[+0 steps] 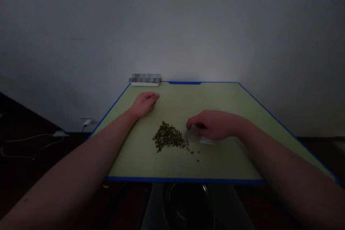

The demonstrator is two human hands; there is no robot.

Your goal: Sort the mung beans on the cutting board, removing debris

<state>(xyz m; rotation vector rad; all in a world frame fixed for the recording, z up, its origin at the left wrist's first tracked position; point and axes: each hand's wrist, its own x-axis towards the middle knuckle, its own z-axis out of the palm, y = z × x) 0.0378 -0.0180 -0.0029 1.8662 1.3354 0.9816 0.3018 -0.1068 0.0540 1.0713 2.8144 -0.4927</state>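
Observation:
A pile of small brownish-green grains (168, 136), like seeds or dried pods, lies on the pale green tabletop (172, 167). A few loose bits trail off towards the right and front. My right hand (215, 124) is just right of the pile, its fingers pinching a thin clear plastic piece (192, 135) with a whitish lower edge. That piece touches the right side of the pile; whether it is a bag or a sheet I cannot tell. Beyond the pile on the left, my left hand (145, 103) rests on the table, fingers curled in, with nothing visible in it.
A white tray-like object (145, 83) with a blurred top stands at the far left corner. Blue edging (185, 180) runs round the table. Below the front edge, a dark round bowl (188, 205) sits at my lap. A plug with cables (87, 122) is at the left wall.

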